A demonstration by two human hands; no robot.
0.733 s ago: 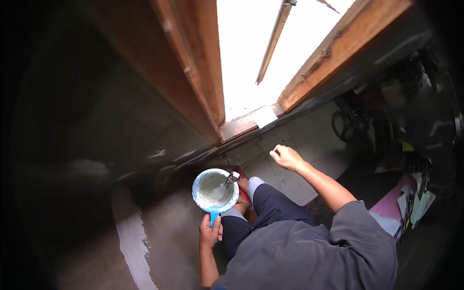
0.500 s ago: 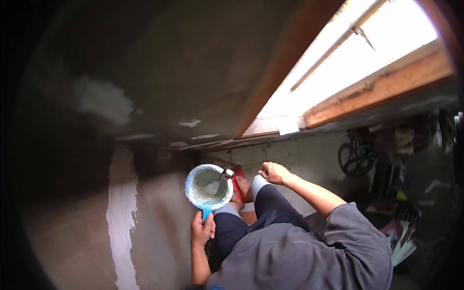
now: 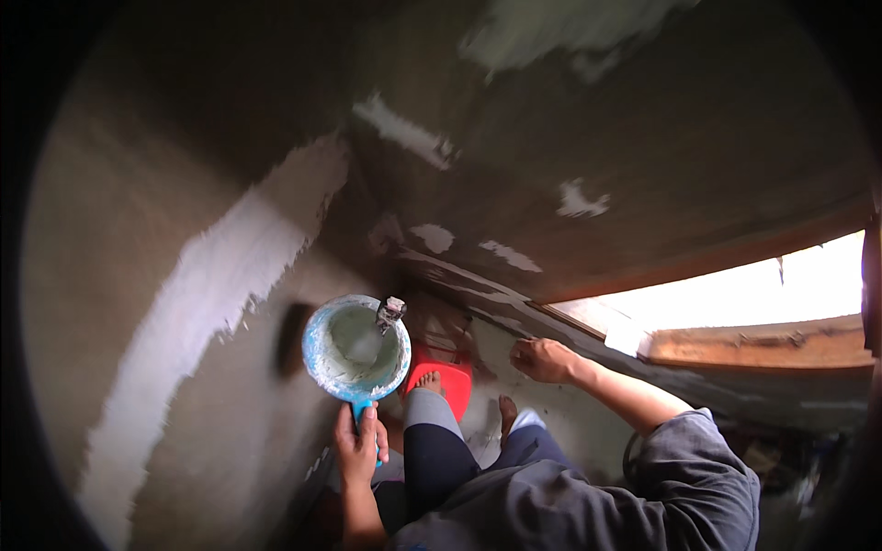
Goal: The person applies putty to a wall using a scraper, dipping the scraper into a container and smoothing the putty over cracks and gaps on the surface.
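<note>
My left hand [image 3: 357, 446] grips the blue handle of a round blue scoop pot [image 3: 356, 350], smeared inside with pale putty. A small metal tool [image 3: 390, 312] rests on the pot's far rim. My right hand [image 3: 544, 359] is stretched out to the right, fingers curled, pressed against the grey wall near a ledge below the window; whether it holds anything cannot be told. My bare feet [image 3: 432, 380] stand on a red stool [image 3: 443, 380], legs in dark trousers.
A grey plastered wall [image 3: 165, 211] with a broad white putty stripe [image 3: 216, 303] and several white patches fills the left and top. A wooden window frame [image 3: 763, 344] with bright daylight sits at the right. Dark clutter lies at the lower right.
The view has swung left and down, pushing the window to the right edge. My right hand has dropped from the window frame corner to the wall ledge. The pot stays in my left hand.
</note>
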